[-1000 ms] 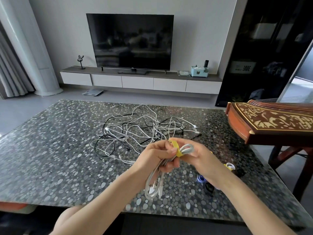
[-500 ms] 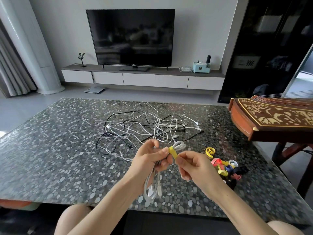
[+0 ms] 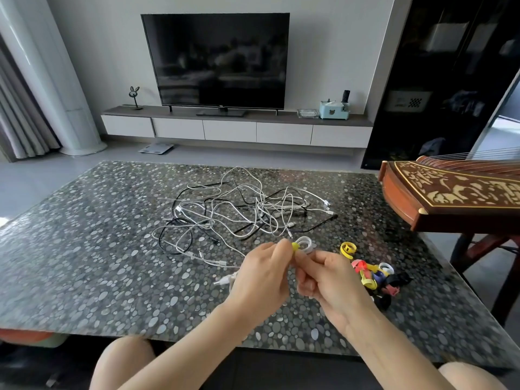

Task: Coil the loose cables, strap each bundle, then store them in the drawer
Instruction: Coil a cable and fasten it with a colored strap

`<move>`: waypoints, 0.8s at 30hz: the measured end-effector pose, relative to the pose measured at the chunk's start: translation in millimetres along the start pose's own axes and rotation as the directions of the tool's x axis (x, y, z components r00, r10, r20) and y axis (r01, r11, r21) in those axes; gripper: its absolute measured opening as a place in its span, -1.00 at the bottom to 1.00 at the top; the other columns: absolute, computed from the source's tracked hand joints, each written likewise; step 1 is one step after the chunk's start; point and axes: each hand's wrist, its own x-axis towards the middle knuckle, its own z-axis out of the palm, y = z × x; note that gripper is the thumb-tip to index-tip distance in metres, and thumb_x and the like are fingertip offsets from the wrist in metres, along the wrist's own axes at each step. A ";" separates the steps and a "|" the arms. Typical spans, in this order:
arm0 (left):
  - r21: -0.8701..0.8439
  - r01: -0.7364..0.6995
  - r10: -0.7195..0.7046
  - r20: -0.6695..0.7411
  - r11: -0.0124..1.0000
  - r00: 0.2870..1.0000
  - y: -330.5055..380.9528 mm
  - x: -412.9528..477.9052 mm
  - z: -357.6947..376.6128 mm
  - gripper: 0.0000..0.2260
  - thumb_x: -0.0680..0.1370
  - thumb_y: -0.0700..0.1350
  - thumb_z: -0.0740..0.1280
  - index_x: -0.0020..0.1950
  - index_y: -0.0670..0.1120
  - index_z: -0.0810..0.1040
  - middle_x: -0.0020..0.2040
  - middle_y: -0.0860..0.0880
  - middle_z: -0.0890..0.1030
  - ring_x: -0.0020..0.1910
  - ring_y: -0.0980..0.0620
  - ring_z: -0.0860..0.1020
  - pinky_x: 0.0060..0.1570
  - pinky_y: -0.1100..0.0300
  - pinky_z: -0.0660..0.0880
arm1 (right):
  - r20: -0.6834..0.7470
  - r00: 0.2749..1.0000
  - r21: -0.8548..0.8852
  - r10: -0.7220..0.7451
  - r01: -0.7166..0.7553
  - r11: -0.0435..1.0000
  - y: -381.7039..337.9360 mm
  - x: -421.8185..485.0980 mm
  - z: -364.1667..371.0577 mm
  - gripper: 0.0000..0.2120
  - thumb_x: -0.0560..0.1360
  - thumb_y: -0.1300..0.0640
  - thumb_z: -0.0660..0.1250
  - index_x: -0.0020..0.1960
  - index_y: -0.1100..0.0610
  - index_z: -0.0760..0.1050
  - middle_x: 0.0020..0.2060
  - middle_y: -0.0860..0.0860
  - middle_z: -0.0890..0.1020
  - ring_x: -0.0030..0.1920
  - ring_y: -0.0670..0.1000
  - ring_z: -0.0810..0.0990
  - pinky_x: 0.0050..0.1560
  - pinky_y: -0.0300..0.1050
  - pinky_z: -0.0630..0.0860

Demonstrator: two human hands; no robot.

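Observation:
A coiled white cable (image 3: 305, 244) with a yellow strap (image 3: 295, 246) round it is held above the table's near edge. My left hand (image 3: 260, 280) grips the bundle; its lower end with the plugs (image 3: 225, 280) sticks out to the left below the hand. My right hand (image 3: 327, 280) pinches the bundle just beneath the yellow strap. Beyond my hands a tangle of loose white and black cables (image 3: 239, 215) lies on the table. A heap of coloured straps (image 3: 371, 274) sits just right of my right hand.
The pebble-patterned table (image 3: 84, 249) spreads in front of me. A carved wooden zither (image 3: 455, 195) on a stand juts over the table's right edge. Farther back stand a TV (image 3: 216, 60) on a low white cabinet (image 3: 236, 129) and a dark cabinet (image 3: 450, 80).
Both hands have turned the bundle, so the hanging end now points left behind my left hand. My right hand has closed in under the yellow strap. The camera has tilted down slightly.

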 end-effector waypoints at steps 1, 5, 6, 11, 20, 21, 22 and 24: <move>0.028 -0.032 0.032 0.016 0.999 0.999 -1.6 1.6 0.6 -0.55 0.20 -0.52 0.35 -0.20 -0.08 0.23 -0.42 0.00 0.38 -0.46 0.10 0.23 -0.55 0.24 0.33 | 0.002 1.000 0.034 0.029 -0.029 0.999 -0.4 0.7 -0.4 -0.76 0.52 0.18 0.32 -0.29 0.27 0.53 -0.52 0.04 0.47 -0.53 -0.07 0.34 -0.48 -0.21 0.32; 0.080 -0.139 0.126 0.148 0.987 0.981 1.0 -1.1 -0.6 -0.60 0.14 -0.46 0.36 -0.16 -0.14 0.34 -0.32 -0.05 0.46 -0.39 0.00 0.39 -0.45 0.18 0.44 | 0.003 0.994 0.146 0.112 -0.112 0.983 -2.2 6.2 -2.3 -0.75 0.43 0.13 0.38 -0.37 0.24 0.50 -0.54 0.02 0.44 -0.56 -0.10 0.33 -0.53 -0.26 0.34; 0.086 -0.147 0.130 0.177 0.985 0.976 1.2 -5.1 -1.8 -0.65 0.20 -0.43 0.36 -0.15 -0.14 0.34 -0.29 -0.06 0.46 -0.36 -0.01 0.40 -0.40 0.15 0.44 | 0.003 0.994 0.151 0.111 -0.110 0.982 -2.6 8.4 -4.3 -0.76 0.40 0.11 0.40 -0.37 0.22 0.51 -0.54 0.01 0.43 -0.56 -0.11 0.33 -0.54 -0.27 0.35; -0.572 0.705 -0.627 0.379 0.420 0.681 3.0 13.2 -11.6 -0.85 0.62 -0.24 0.14 -0.15 -0.20 0.31 -0.27 -0.22 0.47 -0.33 0.00 0.50 -0.32 0.27 0.44 | 0.136 0.990 -0.009 -0.026 0.027 1.000 -10.3 14.6 -18.9 -0.73 0.25 0.01 0.47 -0.30 0.22 0.57 -0.55 0.00 0.45 -0.58 -0.12 0.33 -0.50 -0.28 0.31; -0.383 0.897 0.002 0.920 -0.220 0.393 -5.5 15.0 -20.7 -0.54 0.56 0.13 0.08 -0.04 -0.12 0.67 -0.18 -0.05 0.66 -0.19 0.01 0.61 -0.05 0.16 0.52 | 0.353 0.928 -0.021 -0.118 0.134 0.991 -17.9 13.0 -29.0 -0.81 0.38 0.07 0.41 -0.22 0.21 0.59 -0.50 0.03 0.50 -0.51 -0.07 0.47 -0.46 -0.31 0.42; -0.379 0.882 0.019 0.916 -0.282 0.400 -4.9 14.8 -20.8 -0.58 0.55 0.12 0.13 -0.07 -0.13 0.67 -0.23 -0.02 0.64 -0.24 0.04 0.59 -0.07 0.17 0.51 | 0.344 0.932 -0.067 -0.117 0.148 0.987 -18.7 12.6 -29.6 -0.80 0.37 0.05 0.42 -0.20 0.20 0.61 -0.47 0.04 0.50 -0.48 -0.08 0.47 -0.42 -0.31 0.41; -0.378 0.866 0.045 0.909 -0.326 0.414 -5.4 14.5 -21.4 -0.61 0.54 0.12 0.16 -0.10 -0.12 0.66 -0.30 0.01 0.60 -0.27 0.06 0.55 -0.08 0.17 0.50 | 0.331 0.937 -0.113 -0.117 0.162 0.980 -19.5 12.5 -30.2 -0.78 0.36 0.01 0.43 -0.18 0.17 0.63 -0.44 0.06 0.50 -0.45 -0.09 0.45 -0.40 -0.30 0.39; -0.396 0.841 0.069 0.891 -0.368 0.449 -5.8 14.2 -21.9 -0.65 0.55 0.13 0.17 -0.14 -0.09 0.62 -0.37 0.06 0.50 -0.30 0.08 0.49 -0.07 0.17 0.46 | 0.299 0.947 -0.145 -0.120 0.169 0.975 -21.4 12.7 -30.1 -0.77 0.32 -0.01 0.44 -0.18 0.15 0.65 -0.42 0.07 0.51 -0.45 -0.10 0.41 -0.43 -0.28 0.32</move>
